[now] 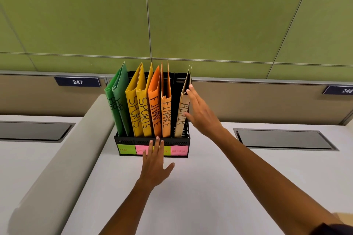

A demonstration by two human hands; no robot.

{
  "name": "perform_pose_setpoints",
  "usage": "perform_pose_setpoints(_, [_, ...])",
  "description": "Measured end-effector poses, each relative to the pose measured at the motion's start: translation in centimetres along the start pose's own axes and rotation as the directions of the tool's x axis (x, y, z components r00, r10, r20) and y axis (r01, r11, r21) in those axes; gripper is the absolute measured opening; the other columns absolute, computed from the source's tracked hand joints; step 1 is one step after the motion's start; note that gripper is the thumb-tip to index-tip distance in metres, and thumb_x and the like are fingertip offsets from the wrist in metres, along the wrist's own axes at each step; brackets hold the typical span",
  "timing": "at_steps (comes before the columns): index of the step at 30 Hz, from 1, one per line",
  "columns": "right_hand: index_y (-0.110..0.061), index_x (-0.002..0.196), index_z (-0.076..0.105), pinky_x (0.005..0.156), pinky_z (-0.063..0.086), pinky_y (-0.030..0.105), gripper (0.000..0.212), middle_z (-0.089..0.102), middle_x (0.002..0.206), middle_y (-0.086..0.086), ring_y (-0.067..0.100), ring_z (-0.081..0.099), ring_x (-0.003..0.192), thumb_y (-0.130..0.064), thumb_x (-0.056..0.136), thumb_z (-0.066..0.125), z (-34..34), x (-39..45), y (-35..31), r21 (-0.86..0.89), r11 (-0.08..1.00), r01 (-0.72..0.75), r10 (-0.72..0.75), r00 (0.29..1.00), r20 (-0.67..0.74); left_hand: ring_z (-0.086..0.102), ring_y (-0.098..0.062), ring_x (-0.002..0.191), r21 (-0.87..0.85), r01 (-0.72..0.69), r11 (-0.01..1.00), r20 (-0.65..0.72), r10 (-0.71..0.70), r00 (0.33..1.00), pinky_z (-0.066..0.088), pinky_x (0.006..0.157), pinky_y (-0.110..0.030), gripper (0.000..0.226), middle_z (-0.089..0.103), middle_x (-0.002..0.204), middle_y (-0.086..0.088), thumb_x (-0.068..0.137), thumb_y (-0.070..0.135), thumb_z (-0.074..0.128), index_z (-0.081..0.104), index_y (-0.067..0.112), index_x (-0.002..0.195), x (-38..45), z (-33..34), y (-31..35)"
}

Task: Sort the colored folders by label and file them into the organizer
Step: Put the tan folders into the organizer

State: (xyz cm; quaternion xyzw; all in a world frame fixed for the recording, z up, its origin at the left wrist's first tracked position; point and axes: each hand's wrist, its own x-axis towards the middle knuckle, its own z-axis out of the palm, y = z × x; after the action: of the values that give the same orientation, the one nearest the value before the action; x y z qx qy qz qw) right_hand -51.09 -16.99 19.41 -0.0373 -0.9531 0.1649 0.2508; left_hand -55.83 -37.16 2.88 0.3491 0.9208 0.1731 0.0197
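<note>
A black organizer (124,142) stands on the white desk, with sticky labels HR, SPORTS, FINANCE and ADMIN on its front. Upright inside it are two green HR folders (118,108), two yellow SPORTS folders (139,112), two orange FINANCE folders (160,112) and one tan ADMIN folder (182,112). My left hand (154,166) lies flat and open against the organizer's front, its fingers covering part of the labels. My right hand (200,112) is open, its fingertips touching the right side of the ADMIN folder. Neither hand holds anything.
The white desk (210,187) runs between a padded grey divider (66,158) on the left and a recessed grey panel (284,139) on the right. Green wall panels rise behind. Number plates 247 (77,81) and 248 (342,90) sit on the back rail.
</note>
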Motion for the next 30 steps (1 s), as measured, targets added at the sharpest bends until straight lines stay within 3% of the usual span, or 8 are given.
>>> perform_pose_setpoints(3, [-0.018, 0.155, -0.002, 0.122, 0.014, 0.043, 0.086, -0.008, 0.163, -0.001, 0.018, 0.002, 0.151, -0.036, 0.095, 0.057, 0.3, -1.7, -0.1, -0.069, 0.996, -0.055, 0.062, 0.994, 0.089, -0.021, -0.024, 0.149, 0.045, 0.017, 0.999, 0.005, -0.017, 1.0, 0.003, 0.12, -0.052, 0.093, -0.024, 0.16, -0.001, 0.09, 0.064, 0.042, -0.007, 0.018, 0.155, -1.2, -0.4, 0.5])
perform_pose_setpoints(6, [-0.021, 0.155, -0.005, 0.121, 0.014, 0.049, 0.085, -0.012, 0.163, -0.004, 0.018, -0.002, 0.151, -0.042, 0.096, 0.053, 0.7, -4.1, -0.2, -0.088, 0.991, -0.106, 0.118, 0.981, 0.154, -0.02, -0.025, 0.149, 0.067, 0.034, 0.997, 0.005, -0.034, 0.999, 0.001, 0.12, -0.052, 0.093, -0.025, 0.16, -0.002, 0.09, 0.066, 0.04, -0.009, 0.02, 0.154, -2.7, -0.8, 1.1])
perform_pose_setpoints(13, [-0.025, 0.154, -0.002, 0.122, 0.008, 0.047, 0.081, -0.012, 0.162, -0.002, 0.022, -0.003, 0.151, -0.059, 0.095, 0.04, 2.6, -11.6, 0.3, -0.106, 0.982, -0.159, 0.18, 0.953, 0.244, -0.017, -0.026, 0.15, 0.073, 0.082, 0.994, 0.017, -0.084, 0.996, -0.001, 0.12, -0.053, 0.091, -0.024, 0.159, -0.002, 0.09, 0.067, 0.038, -0.008, 0.022, 0.154, -6.6, 0.3, 2.8])
perform_pose_setpoints(19, [-0.036, 0.149, -0.017, 0.12, -0.002, 0.05, 0.082, -0.025, 0.158, -0.005, 0.023, -0.013, 0.149, -0.076, 0.087, 0.019, 4.7, -18.8, 2.2, -0.184, 0.967, -0.178, 0.23, 0.917, 0.326, -0.023, -0.025, 0.147, 0.071, 0.11, 0.991, 0.028, -0.113, 0.993, -0.006, 0.119, -0.052, 0.09, -0.031, 0.155, -0.001, 0.09, 0.07, 0.033, -0.014, 0.025, 0.152, -9.6, 2.5, 5.6])
perform_pose_setpoints(23, [-0.04, 0.145, -0.024, 0.119, -0.003, 0.052, 0.083, -0.028, 0.157, -0.004, 0.025, -0.014, 0.149, -0.082, 0.079, 0.005, 5.1, -23.3, 3.6, -0.224, 0.956, -0.19, 0.259, 0.904, 0.34, -0.025, -0.025, 0.147, 0.101, 0.112, 0.989, 0.047, -0.117, 0.992, -0.008, 0.119, -0.052, 0.09, -0.033, 0.155, -0.002, 0.089, 0.071, 0.029, -0.021, 0.026, 0.149, -11.5, 3.6, 7.8])
perform_pose_setpoints(30, [-0.042, 0.146, -0.022, 0.118, -0.002, 0.054, 0.084, -0.026, 0.158, -0.003, 0.027, -0.012, 0.149, -0.085, 0.077, 0.001, 3.1, -29.3, 4.2, -0.293, 0.913, -0.284, 0.367, 0.886, 0.285, -0.03, -0.025, 0.145, 0.123, -0.006, 0.992, 0.082, -0.004, 0.997, -0.011, 0.117, -0.051, 0.088, -0.035, 0.155, -0.001, 0.089, 0.071, 0.028, -0.028, 0.03, 0.145, -15.2, 4.2, 11.3])
